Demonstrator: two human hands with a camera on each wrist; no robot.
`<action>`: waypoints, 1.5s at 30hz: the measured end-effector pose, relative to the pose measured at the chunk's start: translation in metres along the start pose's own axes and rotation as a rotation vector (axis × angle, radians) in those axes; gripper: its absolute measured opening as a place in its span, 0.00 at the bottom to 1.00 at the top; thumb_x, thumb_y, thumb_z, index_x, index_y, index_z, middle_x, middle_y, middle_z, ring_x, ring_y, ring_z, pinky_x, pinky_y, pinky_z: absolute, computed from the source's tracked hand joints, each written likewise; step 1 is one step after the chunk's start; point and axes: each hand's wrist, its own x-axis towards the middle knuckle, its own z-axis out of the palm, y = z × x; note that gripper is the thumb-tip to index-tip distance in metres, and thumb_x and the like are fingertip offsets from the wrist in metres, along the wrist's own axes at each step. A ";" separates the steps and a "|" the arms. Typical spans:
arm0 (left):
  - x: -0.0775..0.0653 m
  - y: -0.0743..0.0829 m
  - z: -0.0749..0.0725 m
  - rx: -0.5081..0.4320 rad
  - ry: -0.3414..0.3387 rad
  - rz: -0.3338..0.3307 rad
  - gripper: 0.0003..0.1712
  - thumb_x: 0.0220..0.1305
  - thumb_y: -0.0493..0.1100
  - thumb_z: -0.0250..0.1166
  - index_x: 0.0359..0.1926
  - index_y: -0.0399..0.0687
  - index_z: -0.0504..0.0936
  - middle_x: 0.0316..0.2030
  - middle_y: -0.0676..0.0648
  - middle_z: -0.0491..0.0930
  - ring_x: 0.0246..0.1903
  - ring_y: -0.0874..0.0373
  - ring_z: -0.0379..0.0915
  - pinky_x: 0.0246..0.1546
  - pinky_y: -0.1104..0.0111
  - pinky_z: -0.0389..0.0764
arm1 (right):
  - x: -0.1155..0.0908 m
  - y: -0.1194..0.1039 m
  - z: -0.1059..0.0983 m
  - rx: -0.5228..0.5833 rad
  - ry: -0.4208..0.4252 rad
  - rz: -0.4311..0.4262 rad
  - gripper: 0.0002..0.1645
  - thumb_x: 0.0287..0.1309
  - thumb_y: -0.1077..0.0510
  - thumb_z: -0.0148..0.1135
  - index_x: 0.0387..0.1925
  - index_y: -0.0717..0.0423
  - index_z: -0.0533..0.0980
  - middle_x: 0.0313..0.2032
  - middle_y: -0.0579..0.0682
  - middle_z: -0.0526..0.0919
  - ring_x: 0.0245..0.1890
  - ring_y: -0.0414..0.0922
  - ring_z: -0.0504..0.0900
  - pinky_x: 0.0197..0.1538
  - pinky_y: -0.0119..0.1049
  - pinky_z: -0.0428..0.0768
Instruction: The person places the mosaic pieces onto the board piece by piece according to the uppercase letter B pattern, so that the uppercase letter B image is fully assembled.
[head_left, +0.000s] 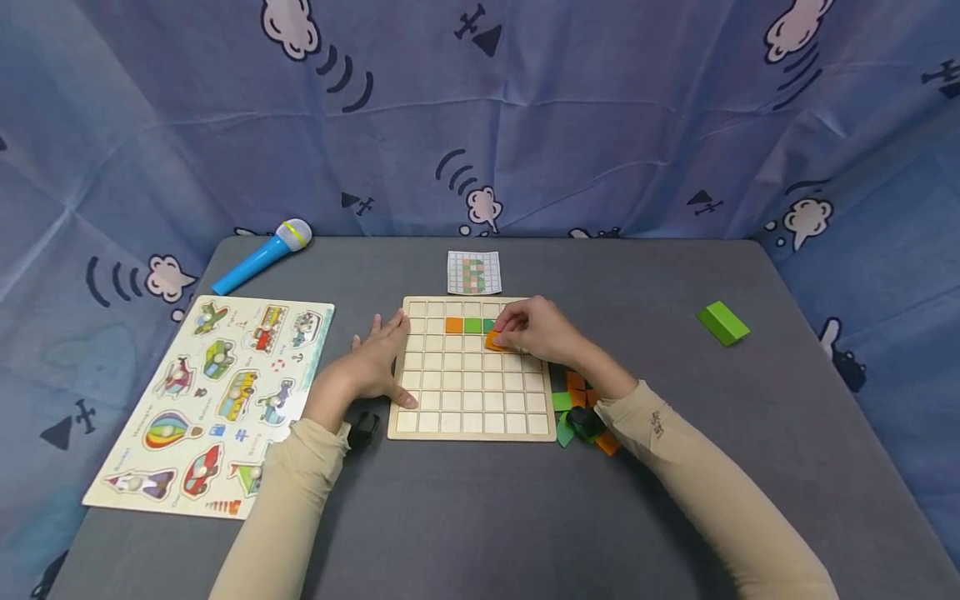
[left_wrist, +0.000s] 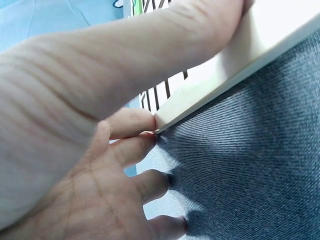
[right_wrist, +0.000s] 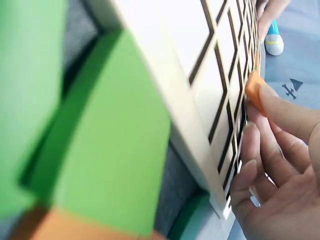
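Note:
A wooden grid board (head_left: 472, 380) lies on the grey table. My left hand (head_left: 371, 362) rests along its left edge, thumb on the lower left corner and fingers spread toward the top. In the left wrist view, the fingers (left_wrist: 132, 150) are extended, with one touching the board's rim. Over the second row, my right hand (head_left: 543, 332) pinches an orange tile (right_wrist: 255, 91) between thumb and fingertips. An orange tile (head_left: 453, 325), a green tile (head_left: 472, 326) and a darker green tile (head_left: 489, 325) sit side by side in that row, the last partly hidden by the right hand.
Loose green and orange tiles (head_left: 562, 402) lie beside the board's lower right corner, partly under the right wrist. Behind the board is a small pattern card (head_left: 474, 273). A picture puzzle (head_left: 247, 350) and toy microphone (head_left: 262, 257) lie left; a green block (head_left: 723, 323) stands right.

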 end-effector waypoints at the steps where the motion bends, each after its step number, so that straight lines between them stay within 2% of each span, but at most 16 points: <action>1: 0.000 0.000 0.000 -0.002 -0.001 -0.002 0.79 0.48 0.46 0.87 0.84 0.33 0.39 0.85 0.35 0.31 0.83 0.31 0.20 0.77 0.28 0.33 | 0.001 0.000 0.002 -0.007 0.007 -0.003 0.04 0.63 0.63 0.75 0.39 0.58 0.87 0.33 0.53 0.88 0.32 0.45 0.82 0.41 0.37 0.79; 10: -0.002 -0.002 0.000 0.008 -0.002 -0.021 0.79 0.48 0.47 0.87 0.85 0.33 0.38 0.85 0.35 0.31 0.83 0.31 0.20 0.77 0.28 0.33 | 0.006 -0.003 0.008 -0.061 0.017 -0.032 0.03 0.63 0.61 0.76 0.34 0.57 0.90 0.38 0.53 0.89 0.31 0.43 0.81 0.38 0.35 0.78; 17: -0.001 -0.001 0.001 0.012 0.003 -0.010 0.79 0.48 0.47 0.87 0.84 0.32 0.40 0.85 0.34 0.31 0.83 0.30 0.21 0.77 0.27 0.34 | 0.004 -0.005 0.008 -0.087 0.043 -0.009 0.07 0.61 0.62 0.77 0.28 0.57 0.87 0.35 0.54 0.88 0.30 0.44 0.78 0.35 0.34 0.74; 25: 0.000 -0.001 0.001 0.011 -0.005 -0.017 0.79 0.48 0.47 0.87 0.85 0.33 0.39 0.86 0.35 0.31 0.83 0.31 0.20 0.78 0.28 0.34 | 0.000 -0.007 0.008 -0.126 0.056 -0.009 0.07 0.64 0.62 0.75 0.28 0.56 0.87 0.34 0.53 0.86 0.28 0.44 0.77 0.34 0.36 0.74; 31: -0.001 -0.001 0.001 0.015 -0.007 -0.015 0.79 0.48 0.48 0.87 0.85 0.33 0.39 0.85 0.35 0.31 0.83 0.30 0.20 0.77 0.28 0.34 | -0.011 -0.002 0.002 -0.109 0.075 -0.004 0.05 0.64 0.62 0.74 0.30 0.55 0.88 0.36 0.53 0.88 0.30 0.44 0.79 0.36 0.37 0.77; 38: 0.001 0.000 0.001 0.011 0.003 -0.006 0.79 0.48 0.46 0.87 0.84 0.32 0.40 0.85 0.35 0.31 0.83 0.30 0.21 0.77 0.27 0.34 | -0.029 0.010 -0.013 -0.038 0.063 -0.017 0.04 0.67 0.63 0.70 0.35 0.59 0.87 0.32 0.54 0.86 0.30 0.45 0.76 0.35 0.35 0.74; 45: 0.001 0.000 0.001 0.021 0.005 -0.003 0.79 0.47 0.47 0.87 0.84 0.31 0.40 0.85 0.34 0.32 0.83 0.29 0.22 0.76 0.26 0.35 | -0.047 0.021 -0.022 -0.098 0.038 -0.005 0.06 0.70 0.60 0.68 0.38 0.59 0.88 0.35 0.53 0.89 0.33 0.44 0.78 0.38 0.35 0.76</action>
